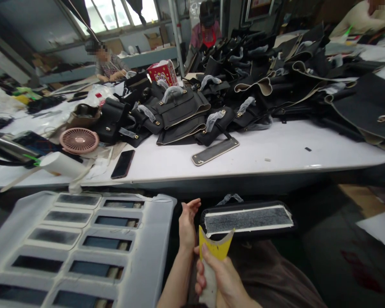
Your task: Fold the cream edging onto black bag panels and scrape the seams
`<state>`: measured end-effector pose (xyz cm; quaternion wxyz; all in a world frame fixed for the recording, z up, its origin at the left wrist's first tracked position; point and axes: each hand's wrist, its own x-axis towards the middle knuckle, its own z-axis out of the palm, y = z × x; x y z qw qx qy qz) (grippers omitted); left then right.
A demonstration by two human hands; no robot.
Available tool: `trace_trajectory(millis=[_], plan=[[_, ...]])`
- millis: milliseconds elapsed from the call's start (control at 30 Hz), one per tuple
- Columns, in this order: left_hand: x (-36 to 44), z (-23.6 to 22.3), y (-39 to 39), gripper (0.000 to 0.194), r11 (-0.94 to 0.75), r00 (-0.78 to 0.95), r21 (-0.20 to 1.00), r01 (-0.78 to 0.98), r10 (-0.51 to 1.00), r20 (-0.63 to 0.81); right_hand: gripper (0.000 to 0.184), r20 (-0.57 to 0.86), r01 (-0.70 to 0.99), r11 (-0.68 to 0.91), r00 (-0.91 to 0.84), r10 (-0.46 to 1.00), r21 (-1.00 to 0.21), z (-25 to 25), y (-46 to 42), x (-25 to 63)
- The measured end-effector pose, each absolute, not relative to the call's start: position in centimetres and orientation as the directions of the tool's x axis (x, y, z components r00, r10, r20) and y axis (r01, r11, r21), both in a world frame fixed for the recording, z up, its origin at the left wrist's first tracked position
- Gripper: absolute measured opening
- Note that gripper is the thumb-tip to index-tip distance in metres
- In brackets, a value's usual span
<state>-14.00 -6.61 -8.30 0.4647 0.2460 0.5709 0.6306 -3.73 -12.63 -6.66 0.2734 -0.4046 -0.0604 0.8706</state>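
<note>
My right hand (218,271) is wrapped round the pale handle of a yellow scraper-like tool (215,247), whose wide top edge curves inward. Just above that edge lies a dark bag (253,233) with a long grey panel (248,219) facing me, framed by a ragged white border. Clear plastic wrap (230,199) sticks up behind the bag. At its left end is my left hand (188,222), fingers stretched out and holding nothing; whether it touches the bag I cannot tell.
A white-covered frame (73,226) with rectangular openings stands at left. On the white table (167,164) ahead lie a phone (122,164), a dark strap piece (215,151), a pink round fan (79,140), a white roll (62,164) and many black bags (182,109). Several people work beyond.
</note>
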Motion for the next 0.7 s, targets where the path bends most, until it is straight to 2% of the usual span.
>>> trace_trajectory(millis=[67, 133, 200, 533, 700], plan=[[-14.0, -7.1, -5.7, 0.057, 0.073, -0.319, 0.987, -0.144, 0.941, -0.116, 0.049, -0.678, -0.421, -0.841, -0.510, 0.529, -0.339, -6.6, -12.6, -3.8], [-13.5, -5.9, -5.4, 0.051, 0.054, -0.203, 0.998, 0.038, 0.978, -0.046, 0.050, -0.675, -0.414, -0.841, -0.512, 0.531, -0.348, -6.5, -12.5, -3.7], [-12.9, -5.2, -5.4, 0.049, 0.059, -0.209, 0.991, 0.123, 0.977, -0.033, 0.052, -0.670, -0.397, -0.849, -0.527, 0.523, -0.350, -6.4, -12.4, -3.5], [-12.1, -5.2, -5.3, 0.052, 0.200, -0.310, 0.962, 0.185, 0.941, -0.136, 0.049, -0.644, -0.275, -0.900, -0.629, 0.435, -0.339, -6.1, -11.0, -1.4], [-11.4, -5.0, -5.1, 0.049, 0.217, -0.360, 0.943, 0.251, 0.925, -0.118, 0.047, -0.618, -0.235, -0.903, -0.665, 0.418, -0.359, -6.3, -10.2, -0.6]])
